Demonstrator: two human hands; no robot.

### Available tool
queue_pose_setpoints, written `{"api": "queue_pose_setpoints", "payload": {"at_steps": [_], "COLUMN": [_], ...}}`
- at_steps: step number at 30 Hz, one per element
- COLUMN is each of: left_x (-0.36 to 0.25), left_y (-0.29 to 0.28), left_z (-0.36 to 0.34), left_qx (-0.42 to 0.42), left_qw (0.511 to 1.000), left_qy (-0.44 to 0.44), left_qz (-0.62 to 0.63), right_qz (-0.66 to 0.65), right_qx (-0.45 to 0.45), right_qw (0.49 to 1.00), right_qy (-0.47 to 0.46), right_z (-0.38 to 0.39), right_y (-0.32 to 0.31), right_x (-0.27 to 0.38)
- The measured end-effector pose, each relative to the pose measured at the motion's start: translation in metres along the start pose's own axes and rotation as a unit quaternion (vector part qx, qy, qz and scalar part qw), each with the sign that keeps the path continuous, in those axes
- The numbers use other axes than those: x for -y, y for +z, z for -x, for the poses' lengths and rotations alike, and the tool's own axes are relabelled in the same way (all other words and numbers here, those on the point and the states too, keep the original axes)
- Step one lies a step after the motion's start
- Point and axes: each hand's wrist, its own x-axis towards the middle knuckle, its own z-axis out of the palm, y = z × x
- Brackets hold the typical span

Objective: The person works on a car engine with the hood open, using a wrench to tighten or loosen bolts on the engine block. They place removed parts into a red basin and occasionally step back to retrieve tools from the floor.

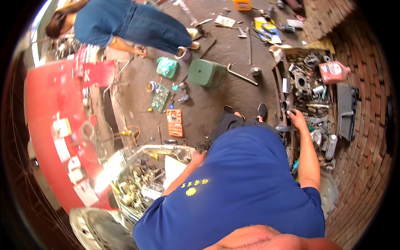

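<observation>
My right hand [295,118] grips a small dark metal part [285,107] at the left edge of a long bin [317,107] full of engine parts, bottles and scrap. My left hand [199,157] is low beside my body, by the rim of an open engine bay [141,183] packed with greasy components; its fingertips are dark and I cannot make out whether they hold anything. A pink plastic bottle [334,71] lies at the bin's far right.
A co-worker in blue [133,25] bends at upper left beside a red car panel [54,125]. On the floor are a green stool [204,73], an orange tool case [174,122], a green socket case [160,98], a bent bar [241,75]. A brick wall [362,175] curves along the right.
</observation>
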Motion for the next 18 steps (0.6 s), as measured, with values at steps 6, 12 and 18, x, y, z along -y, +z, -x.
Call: {"api": "queue_pose_setpoints", "payload": {"at_steps": [6,12,18], "left_x": [0.05,0.052,0.079], "left_y": [-0.005,-0.024,-0.024], "left_z": [-0.051,-0.07,-0.084], "left_qx": [-0.058,-0.104,-0.098], "left_qw": [0.975,0.939,0.922], "left_qy": [-0.066,-0.078,-0.091], "left_qz": [0.202,0.318,0.365], "right_qz": [-0.147,-0.068,0.044], "right_qx": [0.031,0.063,0.047], "right_qw": [0.977,0.976,0.988], "right_qy": [0.152,0.199,0.142], "right_z": [-0.023,-0.037,-0.058], "right_y": [-0.011,-0.012,0.003], "right_x": [-0.005,0.002,-0.004]}}
